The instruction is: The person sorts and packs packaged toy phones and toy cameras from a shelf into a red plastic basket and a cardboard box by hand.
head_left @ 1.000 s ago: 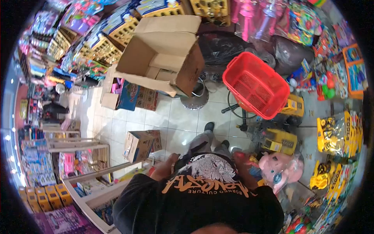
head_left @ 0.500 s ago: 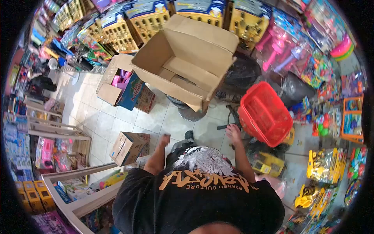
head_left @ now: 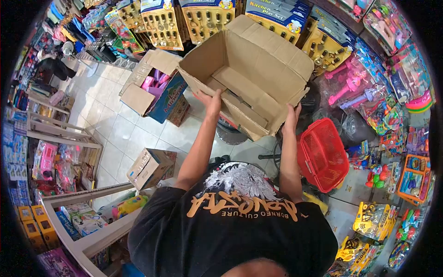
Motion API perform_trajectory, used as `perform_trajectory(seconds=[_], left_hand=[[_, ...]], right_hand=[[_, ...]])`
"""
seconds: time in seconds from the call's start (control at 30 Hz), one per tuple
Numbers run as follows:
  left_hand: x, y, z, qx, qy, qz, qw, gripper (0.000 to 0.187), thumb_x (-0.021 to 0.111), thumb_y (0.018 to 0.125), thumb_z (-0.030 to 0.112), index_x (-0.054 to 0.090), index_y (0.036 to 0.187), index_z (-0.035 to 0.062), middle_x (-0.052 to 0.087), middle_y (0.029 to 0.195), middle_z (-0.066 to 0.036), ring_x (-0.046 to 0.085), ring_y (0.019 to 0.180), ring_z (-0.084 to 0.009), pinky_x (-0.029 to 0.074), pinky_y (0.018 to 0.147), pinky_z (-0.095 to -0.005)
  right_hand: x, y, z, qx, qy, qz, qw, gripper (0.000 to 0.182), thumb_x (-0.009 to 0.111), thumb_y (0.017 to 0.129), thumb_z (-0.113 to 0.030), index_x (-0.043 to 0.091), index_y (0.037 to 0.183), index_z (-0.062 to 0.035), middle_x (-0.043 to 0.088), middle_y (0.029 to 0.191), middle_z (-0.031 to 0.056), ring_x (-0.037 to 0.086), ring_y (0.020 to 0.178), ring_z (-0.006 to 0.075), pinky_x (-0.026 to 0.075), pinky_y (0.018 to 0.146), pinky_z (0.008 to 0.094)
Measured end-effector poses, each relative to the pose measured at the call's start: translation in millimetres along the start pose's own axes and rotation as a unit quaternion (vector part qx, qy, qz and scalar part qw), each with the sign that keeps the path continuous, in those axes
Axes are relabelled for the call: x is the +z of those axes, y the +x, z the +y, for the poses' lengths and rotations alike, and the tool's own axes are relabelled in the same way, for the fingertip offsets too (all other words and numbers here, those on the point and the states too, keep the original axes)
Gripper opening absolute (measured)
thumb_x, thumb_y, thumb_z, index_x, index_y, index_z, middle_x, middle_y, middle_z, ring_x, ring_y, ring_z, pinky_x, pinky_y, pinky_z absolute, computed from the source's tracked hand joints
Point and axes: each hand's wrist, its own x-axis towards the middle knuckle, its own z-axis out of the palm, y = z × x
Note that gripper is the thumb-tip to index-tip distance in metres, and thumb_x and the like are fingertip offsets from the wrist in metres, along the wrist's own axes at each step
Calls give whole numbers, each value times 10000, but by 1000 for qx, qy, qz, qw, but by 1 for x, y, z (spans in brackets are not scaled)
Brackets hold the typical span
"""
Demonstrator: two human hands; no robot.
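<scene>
A large open cardboard box [head_left: 263,60] stands in front of me, its flaps up and its inside showing bare cardboard. My left hand [head_left: 211,102] grips its near side toward the left, thumb at the outer wall and some fingers hidden under it. At the near right corner my right hand [head_left: 290,119] is closed on the cardboard, with part of the fingers out of sight. Beneath the box, part of a round stool-like support [head_left: 230,135] shows.
Left of the box, a blue carton [head_left: 168,104] holds pink and purple items. A smaller carton [head_left: 154,168] sits on the tiled floor. To the right is a red basket [head_left: 325,157]. Packaged toys [head_left: 353,83] line the shelves, and a white-framed case [head_left: 87,244] stands at lower left.
Both hands have reached forward from near my body and taken hold of the large cardboard box. The view has shifted, and the box and red basket appear farther right.
</scene>
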Motion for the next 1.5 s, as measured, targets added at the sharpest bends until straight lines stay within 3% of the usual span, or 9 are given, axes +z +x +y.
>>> perform_trajectory(seconds=[0.07,0.5,0.6,0.7,0.8,1.07,1.17,1.4,1.5], left_hand=[[2,3,0,-3,6,6,1000,940,611,730,243,-44,1399,160,261,1364,-157,383,1156,-370,403,807,-588],[-33,-59,54,87,-65,-4,994,618,504,693,65,324,1277,-31,492,1145,-149,506,968,-259,410,848,-338],[-61,-85,61,53,-89,25,994,491,459,732,98,390,1208,0,524,980,-107,524,893,-212,480,742,-343],[-95,-131,69,64,-141,-28,988,535,451,710,106,378,1232,16,506,1047,-102,502,944,-200,425,790,-302],[-118,-183,71,51,-137,8,989,507,434,720,112,387,1217,27,497,1001,-89,486,916,-186,426,773,-307],[-191,-282,50,38,-117,138,983,433,434,726,112,410,1152,36,485,965,-77,477,857,-177,429,754,-309],[-223,-305,45,32,-108,171,979,466,442,725,118,390,1183,46,488,976,-84,495,883,-186,450,753,-319],[-279,-312,35,35,-34,184,982,637,503,735,102,270,1318,-11,494,1129,-139,515,935,-200,458,763,-297],[-298,-309,29,38,-23,190,981,665,538,730,86,266,1328,-18,476,1209,-161,514,970,-200,448,784,-288]], right_hand=[[-3,3,5,-14,34,7,999,713,525,820,-182,148,1414,-69,330,1364,146,380,1215,271,329,988,372],[-19,-2,-17,-30,24,-38,999,713,614,833,-186,176,1382,-58,301,1365,151,321,1248,247,257,1031,363],[-34,-9,-45,-118,33,-42,992,726,607,856,-236,154,1395,-57,253,1396,151,290,1268,245,225,1046,366],[-53,-18,-67,-213,-91,-50,971,637,539,896,-231,197,1408,-68,314,1378,127,312,1262,211,239,1044,339],[-65,-39,-80,-131,6,-291,948,542,501,906,-265,312,1362,-41,388,1345,108,365,1235,203,251,1038,331],[-79,-71,-36,-30,31,-453,890,678,509,869,-474,366,1325,7,433,1319,103,394,1216,212,266,1028,338],[-69,-85,-31,144,74,-528,834,772,455,853,-596,360,1330,3,436,1321,99,405,1212,203,269,1027,333],[-29,-121,-15,188,-184,-588,764,589,540,903,-368,366,1317,12,459,1278,68,435,1151,141,348,957,283],[-10,-139,24,48,-296,-566,768,434,604,858,-240,502,1193,16,593,1098,100,551,976,146,426,846,285]])
